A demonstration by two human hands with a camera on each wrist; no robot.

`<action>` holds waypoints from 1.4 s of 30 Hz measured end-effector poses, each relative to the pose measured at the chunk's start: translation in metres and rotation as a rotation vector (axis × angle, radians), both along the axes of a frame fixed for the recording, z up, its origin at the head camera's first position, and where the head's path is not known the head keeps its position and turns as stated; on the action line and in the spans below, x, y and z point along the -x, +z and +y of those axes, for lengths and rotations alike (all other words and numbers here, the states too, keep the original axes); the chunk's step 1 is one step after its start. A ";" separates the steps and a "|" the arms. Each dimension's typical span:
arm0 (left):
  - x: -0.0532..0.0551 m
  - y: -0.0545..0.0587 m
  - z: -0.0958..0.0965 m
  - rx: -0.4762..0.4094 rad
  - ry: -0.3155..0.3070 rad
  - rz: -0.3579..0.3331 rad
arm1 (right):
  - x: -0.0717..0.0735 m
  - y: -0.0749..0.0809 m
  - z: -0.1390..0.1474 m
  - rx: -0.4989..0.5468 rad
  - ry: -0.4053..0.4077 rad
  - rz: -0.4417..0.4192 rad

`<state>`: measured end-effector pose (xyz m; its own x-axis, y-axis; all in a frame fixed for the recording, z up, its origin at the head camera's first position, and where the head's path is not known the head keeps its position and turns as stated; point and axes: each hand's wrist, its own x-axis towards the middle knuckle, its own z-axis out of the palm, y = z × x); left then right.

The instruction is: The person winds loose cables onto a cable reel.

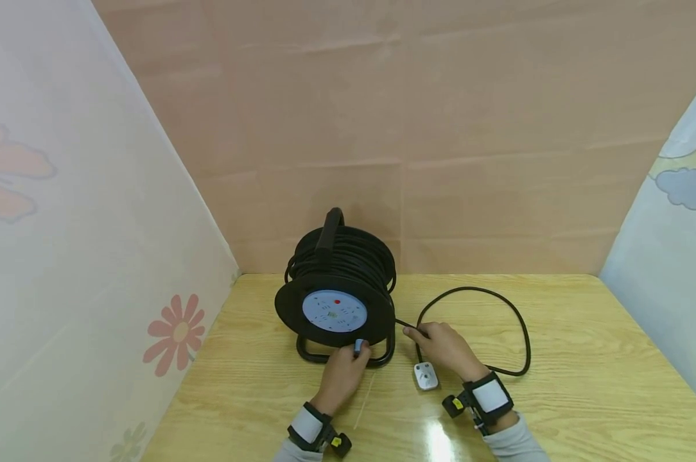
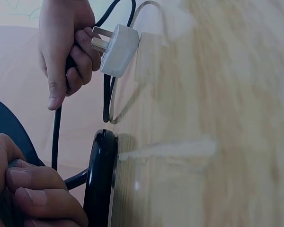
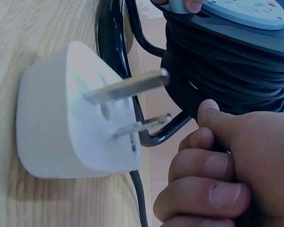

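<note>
A black cable reel (image 1: 287,308) with a pale blue socket face (image 1: 334,311) stands on the table, most of its cable wound on the drum. My left hand (image 1: 342,375) grips the small blue-grey crank knob (image 1: 357,347) at the reel's lower front edge. To the right, my right hand (image 1: 449,350) holds the black cable (image 1: 406,323) where it runs off the drum; in the right wrist view the fingers (image 3: 203,194) are curled round it. Just below that hand lies the white three-pin plug (image 1: 426,376), its metal pins showing in both wrist views.
Loose cable (image 1: 524,327) makes a wide loop on the wooden table (image 1: 585,398) right of the hand. The reel's black tube stand (image 1: 310,354) rests near the back, its carrying handle (image 1: 328,234) on top. A brown-papered wall (image 1: 469,160) rises behind; patterned panels (image 1: 94,224) flank the sides.
</note>
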<state>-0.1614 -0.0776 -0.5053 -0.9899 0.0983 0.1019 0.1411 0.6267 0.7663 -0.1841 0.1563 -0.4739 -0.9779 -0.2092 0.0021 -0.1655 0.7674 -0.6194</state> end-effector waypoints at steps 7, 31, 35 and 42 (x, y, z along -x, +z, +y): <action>0.001 0.000 -0.005 0.023 0.015 0.002 | 0.001 0.001 0.001 -0.014 -0.004 -0.010; 0.001 -0.006 -0.020 0.023 0.051 -0.038 | 0.001 -0.006 0.003 0.012 0.098 -0.004; 0.002 -0.007 -0.023 0.023 0.059 -0.025 | 0.001 -0.005 0.003 0.009 0.106 -0.006; 0.003 -0.007 -0.027 0.022 0.068 -0.009 | -0.001 -0.002 0.004 0.040 0.134 -0.014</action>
<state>-0.1644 -0.1045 -0.5120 -0.9952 0.0327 0.0917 0.0908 0.6512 0.7534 -0.1834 0.1602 -0.4756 -0.9412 -0.3379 -0.0004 -0.2559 0.7135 -0.6522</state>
